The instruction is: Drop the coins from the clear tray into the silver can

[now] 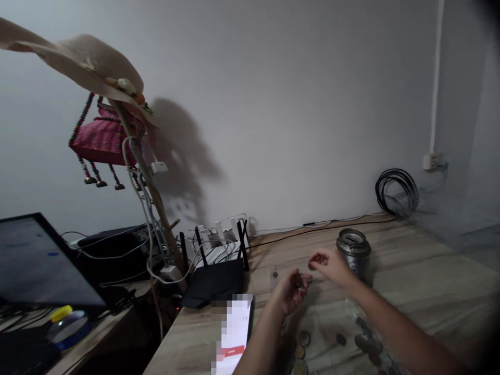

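Observation:
My left hand (292,292) is cupped palm up over the table, its fingers curled around what look like coins (299,285). Just beyond it and to the right, my right hand (330,266) pinches a small dark disc, apparently a coin (311,265), between thumb and fingers. The two hands are close but apart. Behind my right wrist stands a silver can-shaped coin bank (353,245) with a slot in its lid. Loose coins (304,338) lie below my left hand, and a cluster of darker coins (367,345) lies by my right forearm, partly on clear plastic.
A lit phone (236,328) lies left of my left forearm. Behind it are a black router (214,281) and plugged cables. A coiled black cable (396,192) leans on the wall. Far left are a monitor (42,265) and a stand bearing a straw hat (94,62).

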### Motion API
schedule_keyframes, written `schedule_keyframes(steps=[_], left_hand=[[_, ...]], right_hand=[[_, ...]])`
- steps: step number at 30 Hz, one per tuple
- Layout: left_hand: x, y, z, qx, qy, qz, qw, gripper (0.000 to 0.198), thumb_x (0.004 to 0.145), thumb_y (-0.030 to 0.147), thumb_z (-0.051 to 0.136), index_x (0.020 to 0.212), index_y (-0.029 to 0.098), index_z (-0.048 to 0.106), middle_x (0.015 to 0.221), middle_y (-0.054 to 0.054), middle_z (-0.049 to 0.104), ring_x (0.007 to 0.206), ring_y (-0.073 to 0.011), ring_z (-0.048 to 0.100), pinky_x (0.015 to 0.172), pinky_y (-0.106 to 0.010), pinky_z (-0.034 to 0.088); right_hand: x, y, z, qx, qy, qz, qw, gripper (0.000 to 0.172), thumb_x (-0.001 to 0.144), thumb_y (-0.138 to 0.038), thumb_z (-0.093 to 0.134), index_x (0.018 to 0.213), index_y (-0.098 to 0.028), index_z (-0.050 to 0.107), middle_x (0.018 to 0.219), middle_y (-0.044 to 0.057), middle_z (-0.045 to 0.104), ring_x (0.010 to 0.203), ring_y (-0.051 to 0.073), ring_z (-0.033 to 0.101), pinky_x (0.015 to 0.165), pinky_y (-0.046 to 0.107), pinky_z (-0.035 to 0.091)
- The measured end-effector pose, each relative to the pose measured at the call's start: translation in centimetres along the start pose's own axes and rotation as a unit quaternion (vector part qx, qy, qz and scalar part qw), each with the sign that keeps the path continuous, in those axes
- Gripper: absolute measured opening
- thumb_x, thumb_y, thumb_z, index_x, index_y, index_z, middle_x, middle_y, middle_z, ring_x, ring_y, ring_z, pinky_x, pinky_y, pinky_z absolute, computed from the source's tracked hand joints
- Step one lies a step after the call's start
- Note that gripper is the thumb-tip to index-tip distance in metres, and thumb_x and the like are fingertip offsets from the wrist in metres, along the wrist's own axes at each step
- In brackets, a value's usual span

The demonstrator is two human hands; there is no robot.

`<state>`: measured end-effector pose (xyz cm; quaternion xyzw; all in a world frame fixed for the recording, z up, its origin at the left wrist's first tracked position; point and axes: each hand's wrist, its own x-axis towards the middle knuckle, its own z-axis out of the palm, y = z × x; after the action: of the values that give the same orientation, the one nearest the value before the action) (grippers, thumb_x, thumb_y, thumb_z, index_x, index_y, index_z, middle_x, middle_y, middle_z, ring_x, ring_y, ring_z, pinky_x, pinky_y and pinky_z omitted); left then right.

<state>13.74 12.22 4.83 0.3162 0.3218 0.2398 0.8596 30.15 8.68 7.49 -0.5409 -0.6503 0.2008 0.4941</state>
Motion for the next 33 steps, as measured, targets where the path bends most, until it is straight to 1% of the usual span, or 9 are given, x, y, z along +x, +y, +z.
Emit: schedule_keyframes(steps=[5,9,15,20,24,26,28,31,33], left_hand=[[0.2,-0.1,-0.3,-0.043,0.054,0.064,0.996,0.029,0.068,0.000,0.043,0.096,0.004,0.050,0.067,-0.008,0.062,0.056,-0.0104,0.061,0.053,-0.015,0.047],[0.4,-0.2,-0.4,-0.007,0.066,0.094,0.993,0.036,0.066,-0.004,0.042,0.102,0.003,0.048,0.077,-0.012,0.064,0.068,-0.0141,0.065,0.059,-0.018,0.050],[0.3,-0.2,-0.5,0.029,0.077,0.116,0.990,0.026,0.073,0.000,0.045,0.098,0.005,0.051,0.081,-0.013,0.065,0.070,-0.0120,0.064,0.059,-0.015,0.048],[0.2,0.0,-0.4,0.039,0.083,0.123,0.988,0.017,0.077,0.006,0.045,0.091,0.006,0.054,0.069,-0.006,0.062,0.045,-0.0038,0.049,0.038,-0.013,0.030],[0.3,0.2,-0.6,0.027,0.104,0.146,0.983,0.015,0.077,0.014,0.048,0.089,0.007,0.055,0.061,0.000,0.054,0.039,-0.0017,0.039,0.034,-0.014,0.017],[0.4,0.4,-0.7,0.029,0.120,0.164,0.979,0.018,0.077,0.017,0.048,0.091,0.009,0.055,0.060,0.002,0.051,0.039,-0.0018,0.037,0.035,-0.015,0.014],[0.3,0.5,-0.9,0.029,0.134,0.177,0.975,0.020,0.076,0.020,0.050,0.093,0.010,0.055,0.061,0.003,0.050,0.039,-0.0018,0.036,0.036,-0.015,0.014],[0.1,0.5,-1.1,0.027,0.144,0.186,0.972,0.023,0.074,0.023,0.051,0.094,0.012,0.055,0.063,0.003,0.050,0.041,-0.0022,0.036,0.038,-0.016,0.015],[0.1,0.5,-1.2,0.027,0.143,0.187,0.971,0.024,0.073,0.023,0.051,0.093,0.012,0.055,0.064,0.003,0.050,0.042,-0.0023,0.036,0.038,-0.016,0.015]], right_hand=[[0.2,-0.8,-7.7,-0.213,0.266,-0.036,0.939,0.021,0.076,-0.034,0.049,0.081,-0.021,0.064,0.081,0.006,0.066,0.074,0.018,0.058,0.066,0.027,0.039],[0.7,1.3,-10.9,-0.299,0.286,0.027,0.910,0.020,0.071,-0.037,0.053,0.074,-0.022,0.066,0.076,0.005,0.065,0.072,0.019,0.056,0.058,0.027,0.035],[1.4,3.4,-10.4,-0.348,0.267,0.030,0.898,0.016,0.067,-0.035,0.055,0.069,-0.024,0.066,0.069,0.001,0.065,0.071,0.019,0.055,0.060,0.028,0.030],[1.0,2.5,-10.7,-0.370,0.266,0.029,0.890,0.018,0.070,-0.036,0.053,0.069,-0.024,0.067,0.069,0.002,0.065,0.073,0.020,0.054,0.065,0.030,0.029],[0.4,0.7,-8.2,-0.343,0.299,-0.102,0.885,0.023,0.078,-0.032,0.048,0.085,-0.021,0.067,0.086,0.007,0.066,0.089,0.022,0.052,0.079,0.036,0.031],[0.1,0.3,-5.3,-0.303,0.217,-0.162,0.914,0.025,0.081,-0.029,0.044,0.087,-0.019,0.066,0.089,0.008,0.066,0.088,0.020,0.053,0.081,0.033,0.034],[-0.2,0.9,-2.1,-0.273,0.043,-0.162,0.947,0.027,0.083,-0.029,0.042,0.089,-0.020,0.066,0.092,0.007,0.066,0.088,0.018,0.056,0.080,0.030,0.038],[-0.4,3.2,1.4,-0.258,-0.180,-0.125,0.941,0.035,0.079,-0.029,0.045,0.109,-0.019,0.061,0.112,0.009,0.060,0.103,0.020,0.053,0.087,0.030,0.038],[-0.5,4.8,2.2,-0.259,-0.266,-0.108,0.922,0.040,0.076,-0.027,0.047,0.113,-0.017,0.058,0.118,0.010,0.057,0.107,0.020,0.051,0.089,0.030,0.037]])
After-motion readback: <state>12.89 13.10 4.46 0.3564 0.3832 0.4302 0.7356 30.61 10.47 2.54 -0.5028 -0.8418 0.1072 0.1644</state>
